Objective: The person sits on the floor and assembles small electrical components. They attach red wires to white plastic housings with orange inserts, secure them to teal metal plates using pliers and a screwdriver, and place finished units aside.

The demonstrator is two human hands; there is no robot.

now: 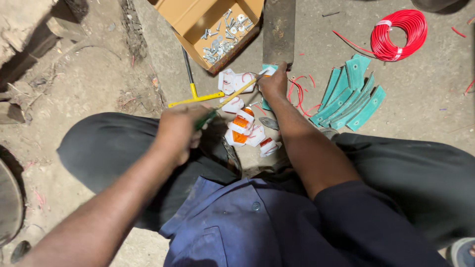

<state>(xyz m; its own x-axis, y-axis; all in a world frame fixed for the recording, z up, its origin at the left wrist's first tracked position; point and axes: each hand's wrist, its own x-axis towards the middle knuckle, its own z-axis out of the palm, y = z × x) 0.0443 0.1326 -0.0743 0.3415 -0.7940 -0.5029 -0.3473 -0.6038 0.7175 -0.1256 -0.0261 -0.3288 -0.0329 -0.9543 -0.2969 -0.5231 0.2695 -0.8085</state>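
Screwdriver [232, 98]: yellow shaft, green handle, slanting from the left hand [177, 132] at 8 o'clock up to the right hand [273, 81] at 1 o'clock. Left fingers are wrapped tight around the handle. Right fingers are closed on a small teal piece [268, 69] where the tip meets it; the piece is mostly hidden under the hand. Judged step: driving or prising at a fastening on that piece, mid-work. The next move would call for the tip kept seated and the right hand holding the piece steady against the push.

Other entries, largest first:
- Legs in dark trousers [114, 148], folded at 9 and 3 o'clock, fencing the work space on both sides.
- Cardboard box [190, 17], 12 o'clock, open, holding loose bolts and screws [222, 37].
- Dark flat metal bar [278, 29], just right of the box, its lower end touching the right hand.
- Coil of red wire [400, 33], 2 o'clock, well apart.
- Stack of curved teal plates [349, 94], 3 o'clock of the hands, near the right forearm.
- Yellow T-shaped tool [195, 96], lying under the shaft.
- White and orange fittings [245, 129], heaped between the knees, just below the shaft.
- Red wire offcuts [299, 91], beside the right hand.

Room: tight. Fittings lie under the shaft, the box edge and bar close off 12 o'clock; open floor lies only past the plates towards 4 o'clock.
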